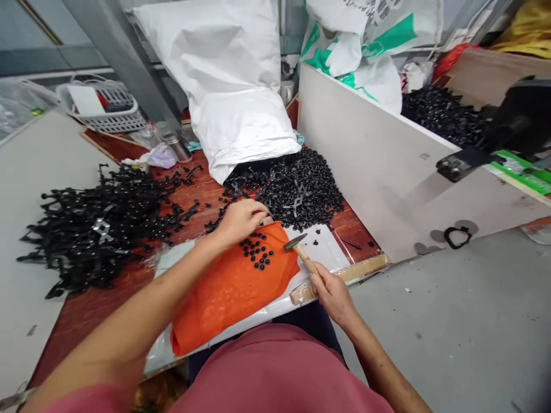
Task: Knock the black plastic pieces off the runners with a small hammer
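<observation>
My right hand (pixel 333 292) is closed round the wooden handle of a small hammer (pixel 305 258), whose dark head hangs over the right edge of an orange cloth (pixel 232 292). Several small round black parts (pixel 260 255) lie on the cloth in loose rows. My left hand (pixel 243 221) is at the cloth's far edge, beside a large heap of small black parts (pixel 301 189). Its fingers are bent together and point down; whatever they may pinch is hidden. Under the cloth a white board (pixel 331 246) shows at the right.
A pile of black branching plastic pieces (pixel 103 223) spreads at the left. A white sack (pixel 241 86) opens onto the heap. A grey partition (pixel 365 137) bounds the right side. Behind stand a white basket (pixel 105 106) and a metal cup (pixel 178 146).
</observation>
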The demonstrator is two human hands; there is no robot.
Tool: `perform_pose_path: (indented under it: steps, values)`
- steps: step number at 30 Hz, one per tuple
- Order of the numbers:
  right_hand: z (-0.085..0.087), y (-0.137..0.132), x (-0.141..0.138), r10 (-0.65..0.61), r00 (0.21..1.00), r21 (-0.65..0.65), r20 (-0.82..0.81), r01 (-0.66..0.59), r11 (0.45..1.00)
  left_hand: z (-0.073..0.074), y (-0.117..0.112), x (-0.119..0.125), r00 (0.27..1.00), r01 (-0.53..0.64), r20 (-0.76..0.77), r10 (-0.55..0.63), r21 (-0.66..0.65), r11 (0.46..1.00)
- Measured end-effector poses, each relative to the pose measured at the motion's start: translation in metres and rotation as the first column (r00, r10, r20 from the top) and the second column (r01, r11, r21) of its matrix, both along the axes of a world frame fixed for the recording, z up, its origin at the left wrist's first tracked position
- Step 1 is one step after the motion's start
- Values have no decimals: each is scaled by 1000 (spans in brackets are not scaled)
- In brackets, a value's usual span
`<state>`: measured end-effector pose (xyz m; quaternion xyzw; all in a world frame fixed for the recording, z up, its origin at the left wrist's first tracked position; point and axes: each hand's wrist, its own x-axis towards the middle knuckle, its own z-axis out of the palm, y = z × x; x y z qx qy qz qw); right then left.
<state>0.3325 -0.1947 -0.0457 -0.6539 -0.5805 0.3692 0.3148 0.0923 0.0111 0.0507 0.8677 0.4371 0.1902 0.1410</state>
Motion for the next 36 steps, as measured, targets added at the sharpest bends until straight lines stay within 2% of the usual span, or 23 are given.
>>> perform_pose_path:
  steps: [2,4,6,9,13,17,20,22,27,32,36]
  values:
    - [1,-1,-1,-7,1000,22,17,7,1000,-10,12,56,991,82,-112,-78,31,996]
    - [1,-2,-2,-17,999,42,38,15,999,-16,23,98,964,77,-261,-57,70,995]
    - [2,-3,-3,-28,998,49,49,26,998,-22,31,127,933,22,-360,9,82,996]
    - [3,-2,-3,-29,999,61,35,27,998,-31,42,147,905,-61,-419,76,50,997]
    - [4,-1,-1,12,1000,66,10,-12,998,-36,57,142,898,-77,-434,70,1,997]
    - [-1,-1,3,25,997,61,-74,-20,998,-29,67,119,912,-90,-397,99,41,995]
    - [-7,-1,4,13,988,40,-154,-7,999,-22,66,104,919,-80,-380,104,79,994]
    - [-9,-1,4,6,984,31,-178,-1,1000,-21,61,100,918,-37,-391,66,80,996]
    - [-9,-2,1,-13,982,22,-188,17,1000,-31,40,107,896,100,-439,-68,51,994]
    - [-7,-2,2,-12,984,7,-176,14,1000,-43,31,120,888,17,-460,19,75,997]
    - [-8,-3,3,-7,979,12,-205,9,1000,-33,40,120,892,-55,-444,84,79,995]
